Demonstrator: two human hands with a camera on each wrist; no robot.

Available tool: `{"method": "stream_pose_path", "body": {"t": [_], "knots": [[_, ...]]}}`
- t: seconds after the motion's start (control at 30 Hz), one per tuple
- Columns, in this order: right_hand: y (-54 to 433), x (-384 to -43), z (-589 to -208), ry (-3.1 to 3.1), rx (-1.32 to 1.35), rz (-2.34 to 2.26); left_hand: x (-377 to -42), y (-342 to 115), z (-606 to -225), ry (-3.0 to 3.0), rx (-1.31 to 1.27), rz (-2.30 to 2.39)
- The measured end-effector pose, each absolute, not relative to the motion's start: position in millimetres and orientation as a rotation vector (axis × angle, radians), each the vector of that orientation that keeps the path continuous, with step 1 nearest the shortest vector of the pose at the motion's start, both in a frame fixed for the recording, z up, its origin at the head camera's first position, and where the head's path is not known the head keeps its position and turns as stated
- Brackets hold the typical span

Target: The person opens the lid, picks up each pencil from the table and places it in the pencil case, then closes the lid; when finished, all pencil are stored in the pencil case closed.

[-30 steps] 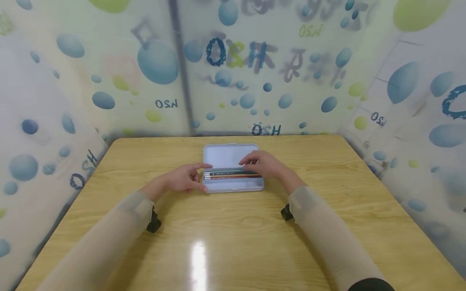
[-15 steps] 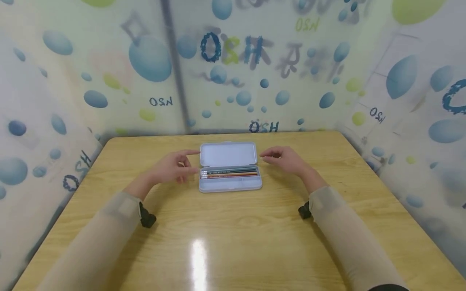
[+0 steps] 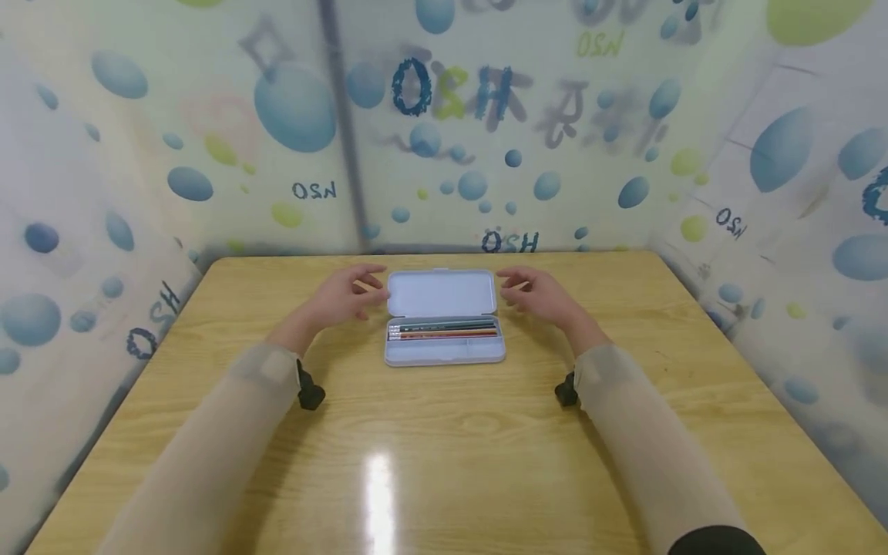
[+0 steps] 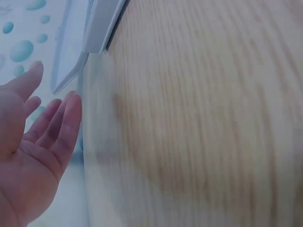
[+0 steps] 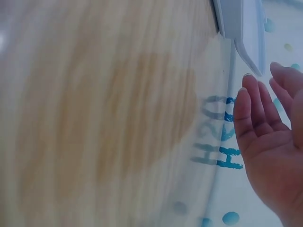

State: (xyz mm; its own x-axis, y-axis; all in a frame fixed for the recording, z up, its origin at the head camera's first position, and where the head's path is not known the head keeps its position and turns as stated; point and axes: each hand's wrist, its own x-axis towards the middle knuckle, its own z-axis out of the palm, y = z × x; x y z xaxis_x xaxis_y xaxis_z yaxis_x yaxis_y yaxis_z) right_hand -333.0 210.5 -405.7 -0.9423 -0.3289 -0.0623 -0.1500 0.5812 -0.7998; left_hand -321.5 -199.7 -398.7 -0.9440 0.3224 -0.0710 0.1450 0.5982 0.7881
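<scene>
A white pencil case lies on the table with its lid tilted up at the back. Several pencils fill its rear compartment side by side, white ends to the left. My left hand is at the lid's left edge, fingers relaxed and pointing at it. On the other side my right hand is level with the lid's right edge, its fingers loosely bent. Both wrist views show the palms facing the lid's corners, the left hand and the right hand holding nothing.
The wooden table reaches to a patterned wall at the back, with more patterned wall on both sides. A light reflection crosses the table's front part.
My right hand has left the pencils and moved right, out to the lid's edge. My left hand has gone from the case's left end up and back to beside the lid.
</scene>
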Motion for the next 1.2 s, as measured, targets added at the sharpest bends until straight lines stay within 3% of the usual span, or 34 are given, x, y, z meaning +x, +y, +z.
{"method": "stream_pose_path", "body": {"t": [0.43,1.2], "knots": [[191,-343,-406,2.577,-0.329,-1.298,-329,-193,-410,2.585,0.34,1.315],[197,-341,-406,2.594,-0.328,-1.349,-324,-193,-408,2.589,0.395,1.408]]}}
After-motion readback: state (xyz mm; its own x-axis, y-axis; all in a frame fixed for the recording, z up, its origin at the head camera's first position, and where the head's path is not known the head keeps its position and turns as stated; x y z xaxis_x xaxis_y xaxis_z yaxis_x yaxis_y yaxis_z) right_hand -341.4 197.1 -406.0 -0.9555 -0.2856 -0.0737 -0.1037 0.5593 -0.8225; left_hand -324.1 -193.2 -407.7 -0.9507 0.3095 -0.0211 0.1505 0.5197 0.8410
